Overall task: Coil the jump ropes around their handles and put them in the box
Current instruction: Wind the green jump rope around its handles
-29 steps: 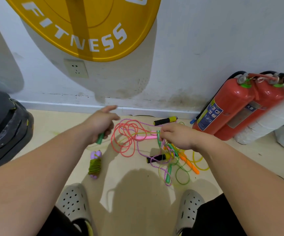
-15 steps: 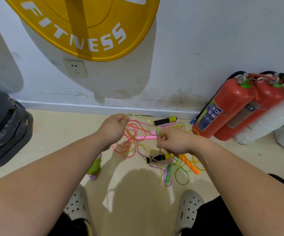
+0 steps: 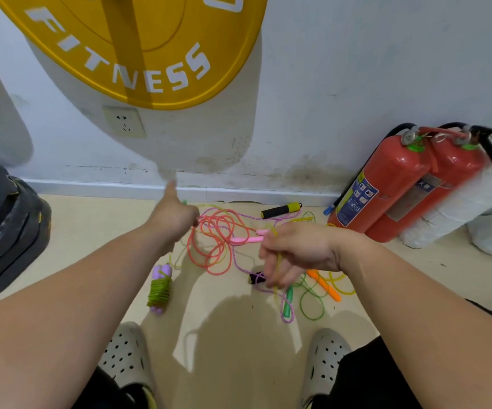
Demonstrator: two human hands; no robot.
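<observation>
Left hand [image 3: 173, 221] clenches a barely visible green handle [image 3: 184, 202], thumb up. Right hand [image 3: 300, 250] pinches a yellow rope [image 3: 279, 262]. Open floor [image 3: 224, 335] lies near the feet, and the far sign [image 3: 150, 54] reads FITNESS.

The left hand's [image 3: 171, 219] back hides whatever its curled fingers hold. The right hand's [image 3: 300, 249] blurred fingers [image 3: 275, 279], curled round a thin yellow cord [image 3: 279, 261], cover most of a black foam handle [image 3: 257, 278]. The round yellow FITNESS sign [image 3: 138, 54] runs off the top edge.
</observation>
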